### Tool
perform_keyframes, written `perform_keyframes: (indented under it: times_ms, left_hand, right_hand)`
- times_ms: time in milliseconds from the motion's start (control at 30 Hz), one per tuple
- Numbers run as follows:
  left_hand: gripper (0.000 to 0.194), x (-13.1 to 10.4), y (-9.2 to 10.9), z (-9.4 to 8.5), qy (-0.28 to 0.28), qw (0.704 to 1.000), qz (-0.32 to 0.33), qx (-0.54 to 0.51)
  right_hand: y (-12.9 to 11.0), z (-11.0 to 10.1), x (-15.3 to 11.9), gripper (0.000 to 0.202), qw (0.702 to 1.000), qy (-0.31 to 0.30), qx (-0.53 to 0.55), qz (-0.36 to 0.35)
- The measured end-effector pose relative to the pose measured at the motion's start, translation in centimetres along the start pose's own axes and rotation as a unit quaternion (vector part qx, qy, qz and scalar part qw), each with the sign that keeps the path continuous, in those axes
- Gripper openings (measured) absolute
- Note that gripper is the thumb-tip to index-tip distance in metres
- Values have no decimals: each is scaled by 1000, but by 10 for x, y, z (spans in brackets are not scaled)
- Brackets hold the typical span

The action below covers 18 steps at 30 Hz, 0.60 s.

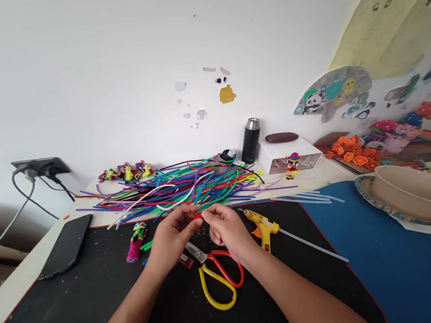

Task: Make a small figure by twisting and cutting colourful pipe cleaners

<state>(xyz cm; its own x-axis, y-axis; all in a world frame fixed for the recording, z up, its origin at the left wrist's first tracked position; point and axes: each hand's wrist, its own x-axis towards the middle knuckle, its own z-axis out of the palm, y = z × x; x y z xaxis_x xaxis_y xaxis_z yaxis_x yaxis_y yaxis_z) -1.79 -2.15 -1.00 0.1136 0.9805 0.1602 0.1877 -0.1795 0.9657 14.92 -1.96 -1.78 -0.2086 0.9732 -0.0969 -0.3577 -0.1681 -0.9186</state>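
Between the fingertips of both hands is a small red piece, partly covered by the fingers. My left hand pinches it from the left, and my right hand has thumb and forefinger closed at its right side. Scissors with one yellow and one red handle lie on the black mat just below the hands. Right of my right hand rests a yellow glue gun with a long translucent stick. A pink and green pipe-cleaner figure lies left of my left hand.
Many coloured pipe cleaners are heaped behind the hands. A phone lies at left. A black flask and a white box stand by the wall. At right are a blue mat, orange flowers and a round bowl.
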Motion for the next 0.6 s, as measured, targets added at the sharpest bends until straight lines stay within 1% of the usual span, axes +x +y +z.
perform_keyframes:
  times_ms: [67,200,267,333,400,467,533,600]
  left_hand:
    - [41,1,0,-4,10,1000,13,2]
    - [33,1,0,-8,4,999,19,30]
    - [32,2,4,-9,-5,999,18,36]
    - [33,2,11,-10,-2,999,12,35]
    - [36,4,19,-13,10,999,1,45]
    - [40,8,25,-16,7,997,-6,73]
    - [44,12,28,-19,-17,993,-8,118]
    - [39,17,28,-19,-42,984,-1,175]
  right_hand:
    - [-1,-1,0,38,1000,-1,-14,-9]
    - [-1,-2,2,40,999,-12,-32,-13]
    - [-2,-4,2,41,999,-23,-41,-13]
    - [-6,-6,3,41,999,-23,-42,-19]
    - [-12,-11,5,41,999,-2,-26,-32]
    - [-21,-18,7,41,998,37,1,-45]
    - [-30,-27,10,43,995,73,35,-58]
    - [-38,-34,13,43,991,92,67,-69]
